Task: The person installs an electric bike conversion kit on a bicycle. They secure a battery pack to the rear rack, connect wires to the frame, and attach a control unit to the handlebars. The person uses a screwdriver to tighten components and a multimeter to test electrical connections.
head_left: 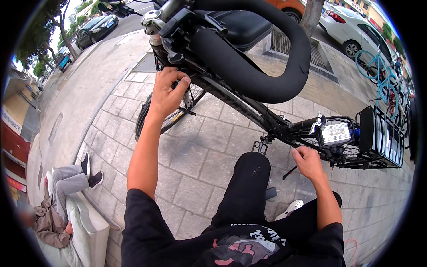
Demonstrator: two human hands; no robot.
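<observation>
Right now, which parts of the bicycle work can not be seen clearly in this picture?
- Head view: left hand fingers curl behind the bicycle frame, hiding what they touch.
- Right hand is closed; its contents are hidden.
- Front wheel: mostly covered by the left forearm.
- Rear basket: bent at the fisheye rim.

The bicycle frame (pixel 249 111) is matt black painted metal, lightly scuffed. The looped handlebar (pixel 262 66) wears thick black foam, soft and dull. The battery case (pixel 334 132) is ribbed silver metal with a slight sheen. The rear basket (pixel 386 139) is black wire. The pavement (pixel 195 151) is rough grey stone blocks. The trousers (pixel 245 187) and sleeve (pixel 141 213) are matt black cloth.
</observation>
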